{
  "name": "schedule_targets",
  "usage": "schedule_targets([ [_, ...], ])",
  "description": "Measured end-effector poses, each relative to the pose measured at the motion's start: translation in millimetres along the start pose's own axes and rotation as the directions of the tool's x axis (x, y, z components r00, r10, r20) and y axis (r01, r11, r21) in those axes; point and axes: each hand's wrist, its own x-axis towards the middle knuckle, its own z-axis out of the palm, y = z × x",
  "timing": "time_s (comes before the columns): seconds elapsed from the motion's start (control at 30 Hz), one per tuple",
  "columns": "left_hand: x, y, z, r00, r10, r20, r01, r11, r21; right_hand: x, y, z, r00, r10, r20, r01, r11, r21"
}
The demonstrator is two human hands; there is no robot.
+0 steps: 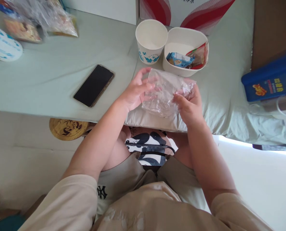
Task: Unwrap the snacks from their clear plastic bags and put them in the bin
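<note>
1. Bag (165, 93), clear and crinkled, is spanning the gap between the person's two hands, near the front edge of the cloth-covered surface (48, 73).
2. The right hand (189, 104) is clamping gathered plastic, its thumb pressing down on top. If that pinch is bearing too hard on the thin film, I'd worry about a tear.
3. The left hand (138, 91) is curving around the other side, its fingers showing through the plastic. From where I'm standing, I cannot tell whether it is gripping, or whether those fingers are reaching inside or lying behind. A weak hold there could be letting that side slip.
4. Just beyond, a paper cup (150, 49) is standing upright beside a white tub (178, 40), and a blue packet (180, 60) and a red packet (198, 56) are lying inside it. The left fingertips are hovering near the cup, so a sudden upward jerk could be toppling it.
5. A phone (94, 85) is lying left of the left hand; a wide elbow swing or a tug on the wrinkling cloth could be shifting it.
</note>
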Motion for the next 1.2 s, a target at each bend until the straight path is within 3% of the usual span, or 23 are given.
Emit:
schedule_targets([
  [0.1,2,-6,2.4,0.981,-0.145,0.125,0.143,0.989,0.026,5,1,-8,0.998,-0.048,-0.040,0.048,0.999,-0.005],
  [0.17,3,-9,3.5,0.972,-0.185,0.148,0.178,0.982,0.057,6,0,-13,0.998,-0.038,-0.052,0.041,0.998,0.054],
  [0.3,4,-8,4.3,0.990,-0.109,0.087,0.107,0.994,0.037,4,-4,-13,0.998,0.058,0.023,-0.061,0.979,0.196],
  [0.4,3,-5,4.3,0.996,-0.073,0.051,0.071,0.997,0.041,1,-3,-7,0.987,0.138,0.079,-0.149,0.976,0.159],
  [0.63,3,-9,2.4,0.998,-0.059,-0.037,0.065,0.983,0.171,0,-6,-2,0.982,0.186,0.034,-0.188,0.978,0.084],
  [0.87,5,-10,-1.9,1.000,0.023,0.011,-0.025,0.989,0.149,2,-4,-6,0.996,-0.009,-0.091,0.020,0.993,0.118],
  [1.03,4,-6,-2.8,0.997,0.073,-0.007,-0.072,0.992,0.103,2,-4,-8,0.994,-0.048,-0.096,0.063,0.985,0.158],
  [1.2,5,-3,-0.6,0.995,0.093,-0.022,-0.089,0.988,0.124,4,-10,-12,0.995,-0.015,-0.096,0.032,0.983,0.178],
])
